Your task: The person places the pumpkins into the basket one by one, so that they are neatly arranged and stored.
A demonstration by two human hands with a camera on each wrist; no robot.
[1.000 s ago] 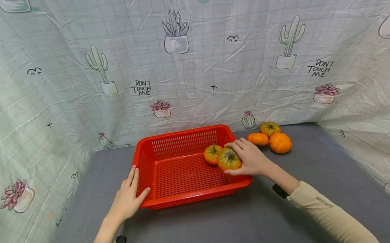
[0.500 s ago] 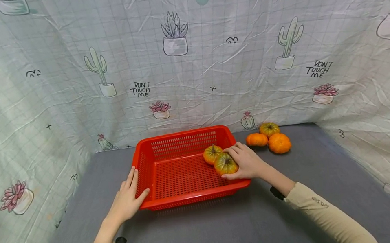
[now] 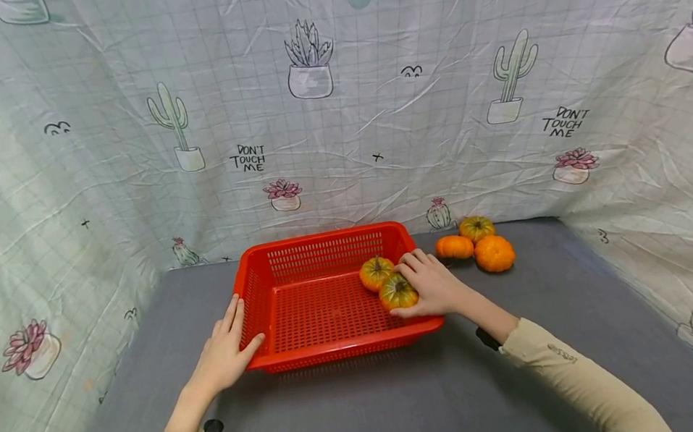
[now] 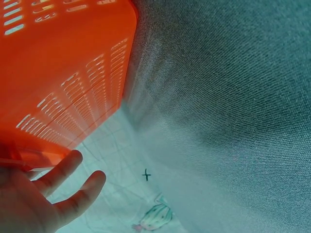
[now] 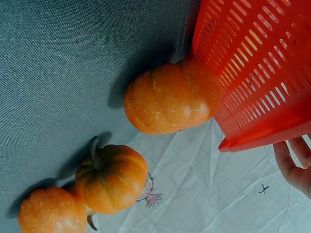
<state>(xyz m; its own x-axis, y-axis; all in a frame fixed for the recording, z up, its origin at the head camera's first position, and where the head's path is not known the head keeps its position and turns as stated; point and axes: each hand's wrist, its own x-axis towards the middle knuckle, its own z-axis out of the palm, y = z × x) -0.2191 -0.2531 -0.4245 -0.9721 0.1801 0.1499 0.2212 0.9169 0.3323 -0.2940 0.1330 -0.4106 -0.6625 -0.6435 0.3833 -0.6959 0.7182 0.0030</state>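
In the head view, a red plastic basket [image 3: 338, 348] with slotted walls stands on the grey table. My left hand [image 3: 223, 353] rests on its left rim near the front corner, fingers fairly straight; the left wrist view shows two fingertips [image 4: 92, 187] sticking out past the rim. Over the basket's right side, my right hand [image 3: 431, 285] grips a green-and-orange mini pumpkin [image 3: 398, 292], thumb in front and fingers behind. Touching it, a second green-and-orange mini pumpkin [image 3: 377, 272] sits inside the basket. The right wrist view catches only part of the right hand's fingers [image 5: 289, 167] above the rim.
Right of the basket lie a flattish orange pumpkin [image 3: 453, 247], a greenish-orange pumpkin [image 3: 476, 228] and a rounder orange pumpkin [image 3: 494, 253], close together on the grey tabletop [image 3: 360, 418]. A cactus-print cloth [image 3: 373, 117] hangs behind and at both sides.
My right hand has moved slightly left and down with the gripped pumpkin, deeper into the basket beside the other one. The left hand stays on the rim.
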